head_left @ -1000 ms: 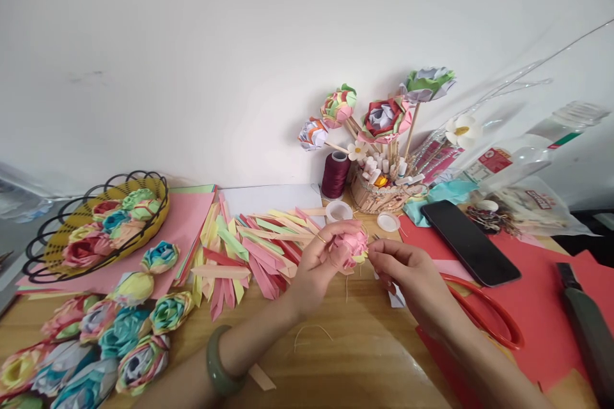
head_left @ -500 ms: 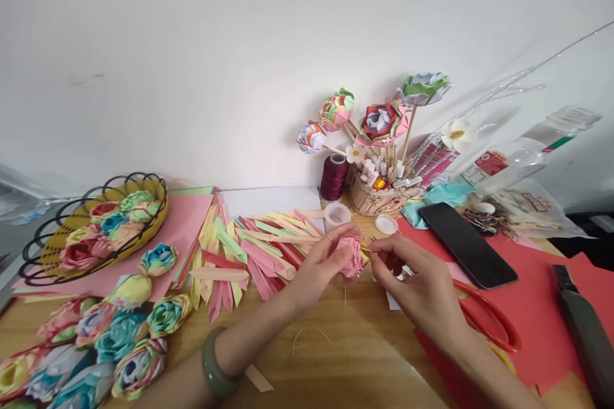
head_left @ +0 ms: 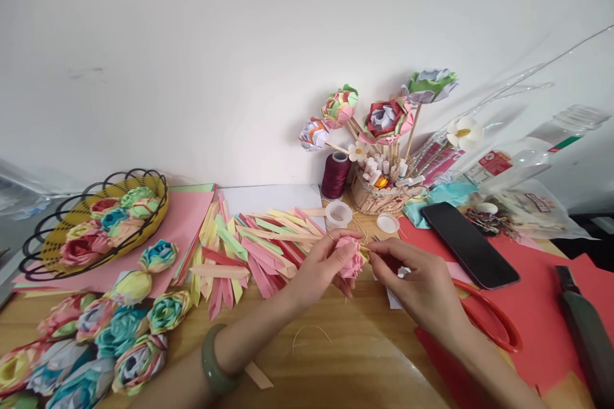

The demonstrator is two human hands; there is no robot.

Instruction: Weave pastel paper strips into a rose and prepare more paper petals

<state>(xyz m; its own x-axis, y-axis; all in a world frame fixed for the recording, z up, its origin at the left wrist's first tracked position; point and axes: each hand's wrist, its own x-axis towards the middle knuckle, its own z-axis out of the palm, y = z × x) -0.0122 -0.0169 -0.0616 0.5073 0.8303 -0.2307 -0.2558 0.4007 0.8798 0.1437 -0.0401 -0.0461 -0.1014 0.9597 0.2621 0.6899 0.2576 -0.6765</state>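
A small pink paper flower (head_left: 351,258) is held above the wooden table by my left hand (head_left: 322,268), its thumb lying over the petals. My right hand (head_left: 413,273) is beside it on the right, thumb and forefinger pinched on a thin yellowish piece at the flower's edge. What exactly that piece is, I cannot make out. Folded paper strips (head_left: 259,243) in pink, yellow, green and red lie left of my left hand. Behind the hands stand a small clear cup (head_left: 338,213) and its round lid (head_left: 387,223).
Finished paper flowers (head_left: 125,330) and a yellow basket (head_left: 57,236) are at left. A maroon thread spool (head_left: 335,176) and a flower-filled pot (head_left: 374,197) stand behind. At right lie a phone (head_left: 470,244), red-handled scissors (head_left: 494,316), red paper (head_left: 537,307) and a dark green tool (head_left: 582,332).
Fingers of my left hand now show below the pink flower, which has turned slightly. My right hand keeps nearly the same place. The whole view has shifted a little.
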